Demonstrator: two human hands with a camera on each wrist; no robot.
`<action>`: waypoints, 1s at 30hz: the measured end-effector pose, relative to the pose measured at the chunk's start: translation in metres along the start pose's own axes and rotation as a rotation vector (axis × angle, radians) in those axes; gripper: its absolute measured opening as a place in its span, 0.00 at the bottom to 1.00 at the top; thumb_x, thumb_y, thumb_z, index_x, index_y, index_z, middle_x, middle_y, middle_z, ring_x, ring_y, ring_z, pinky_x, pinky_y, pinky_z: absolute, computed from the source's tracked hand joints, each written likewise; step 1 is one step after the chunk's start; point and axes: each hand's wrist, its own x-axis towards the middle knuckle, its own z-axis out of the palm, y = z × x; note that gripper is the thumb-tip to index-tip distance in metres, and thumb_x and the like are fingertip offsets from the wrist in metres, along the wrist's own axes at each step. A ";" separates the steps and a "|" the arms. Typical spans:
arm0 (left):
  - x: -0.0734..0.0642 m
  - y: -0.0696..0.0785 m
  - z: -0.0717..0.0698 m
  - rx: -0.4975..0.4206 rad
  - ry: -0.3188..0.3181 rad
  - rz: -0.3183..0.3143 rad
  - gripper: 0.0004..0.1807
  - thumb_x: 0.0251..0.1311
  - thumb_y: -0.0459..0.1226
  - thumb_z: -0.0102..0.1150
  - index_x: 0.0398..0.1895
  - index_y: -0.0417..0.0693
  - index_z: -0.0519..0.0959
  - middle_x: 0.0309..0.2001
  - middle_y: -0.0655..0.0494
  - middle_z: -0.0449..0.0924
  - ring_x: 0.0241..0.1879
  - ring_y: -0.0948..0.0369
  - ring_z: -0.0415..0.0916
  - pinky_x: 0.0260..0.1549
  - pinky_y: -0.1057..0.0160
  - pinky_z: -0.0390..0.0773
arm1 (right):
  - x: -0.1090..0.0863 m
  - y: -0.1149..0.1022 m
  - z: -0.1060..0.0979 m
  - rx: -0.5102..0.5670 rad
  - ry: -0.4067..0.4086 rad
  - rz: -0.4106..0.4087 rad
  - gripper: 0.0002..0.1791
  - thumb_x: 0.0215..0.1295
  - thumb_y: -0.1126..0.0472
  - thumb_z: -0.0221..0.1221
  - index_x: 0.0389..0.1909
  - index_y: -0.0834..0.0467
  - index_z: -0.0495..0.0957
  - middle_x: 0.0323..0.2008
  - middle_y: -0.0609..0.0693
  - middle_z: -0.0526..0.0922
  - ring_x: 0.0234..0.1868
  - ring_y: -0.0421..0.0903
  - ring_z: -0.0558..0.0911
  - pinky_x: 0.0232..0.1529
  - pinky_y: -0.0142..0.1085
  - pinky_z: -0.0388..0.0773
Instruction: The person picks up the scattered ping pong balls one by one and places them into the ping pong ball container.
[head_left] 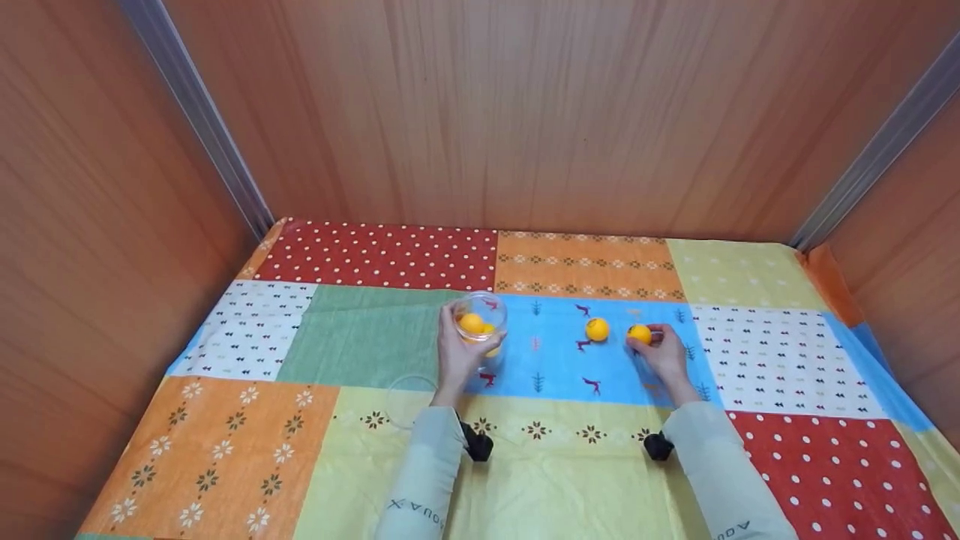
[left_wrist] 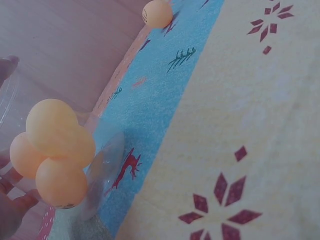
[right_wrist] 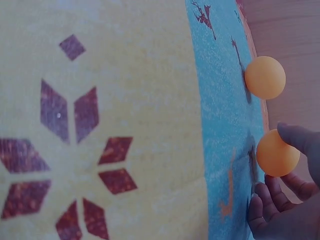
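Note:
My left hand (head_left: 459, 355) grips a clear plastic jar (head_left: 493, 306) around its side, over the blue patch of the cloth. Several orange ping-pong balls (left_wrist: 61, 181) lie in a heap inside the jar. Over to the right, my right hand (head_left: 664, 355) pinches one orange ping-pong ball (right_wrist: 278, 153) between thumb and fingers, just above the cloth. Another loose ping-pong ball (head_left: 597, 330) sits on the blue patch, a little left of the right hand and apart from it.
A round transparent lid (head_left: 411, 401) lies on the cloth beside the left wrist. The patchwork tablecloth (head_left: 390, 330) covers the table. Wood-grain panels (head_left: 480, 112) close it in at the back and both sides.

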 end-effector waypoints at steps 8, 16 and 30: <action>0.001 -0.001 -0.001 0.002 0.005 0.020 0.43 0.33 0.48 0.73 0.53 0.50 0.59 0.53 0.48 0.65 0.51 0.57 0.65 0.51 0.57 0.67 | -0.007 -0.001 -0.001 0.021 0.027 -0.044 0.28 0.55 0.56 0.60 0.52 0.66 0.63 0.43 0.60 0.69 0.43 0.54 0.70 0.43 0.41 0.70; 0.000 0.002 -0.001 -0.002 0.000 -0.004 0.43 0.33 0.46 0.73 0.54 0.50 0.59 0.53 0.48 0.65 0.52 0.58 0.64 0.51 0.57 0.67 | -0.014 -0.006 -0.002 0.045 -0.019 -0.057 0.31 0.56 0.52 0.59 0.54 0.65 0.62 0.48 0.61 0.68 0.46 0.55 0.70 0.48 0.43 0.69; 0.000 0.002 -0.001 0.011 0.002 -0.021 0.42 0.34 0.44 0.73 0.54 0.52 0.58 0.53 0.49 0.65 0.51 0.59 0.64 0.51 0.58 0.67 | -0.028 -0.024 0.009 0.126 -0.046 -0.140 0.32 0.52 0.49 0.61 0.53 0.63 0.64 0.46 0.58 0.69 0.45 0.52 0.69 0.44 0.37 0.69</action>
